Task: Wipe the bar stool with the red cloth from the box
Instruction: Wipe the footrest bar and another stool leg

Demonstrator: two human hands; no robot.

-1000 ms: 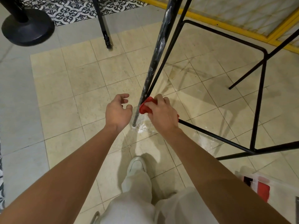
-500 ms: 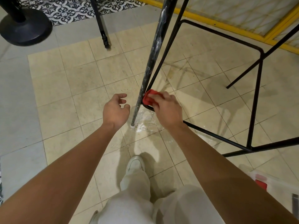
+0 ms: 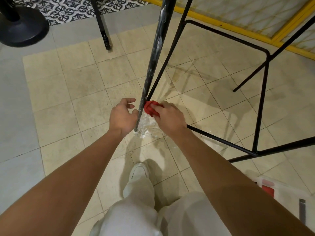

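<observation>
**Cloth bunched low on the stool leg**

The beige tiled floor [image 3: 81,86] spreads out under my fingers. The black metal bar stool [image 3: 156,48] rises straight in front of them, its thin frame running off to my right. The white plastic box [image 3: 283,191] with something red inside sits well behind my right wrist, at the edge of view, so I judge the fetching is done and the wiping is under way.

My right hand [image 3: 170,118] reaches in from the right of the stool's paint-flecked near leg [image 3: 145,92]. Its fingers [image 3: 163,103] are curled round the crumpled red cloth [image 3: 150,108], which bulges out past my fingertips. The wad presses against the leg's right side, just where the thin footrest rail [image 3: 221,140] meets it. I bunch it like this to get a thick pad into that tight corner.

My left hand [image 3: 121,116] waits on the opposite side of the leg with its fingers [image 3: 129,100] loosely spread and holding nothing. It is close enough to steady the leg, though I cannot tell whether my thumb actually touches the metal.

Below my fingertips, a whitish smear [image 3: 146,130] marks the tile round the leg's foot.
</observation>
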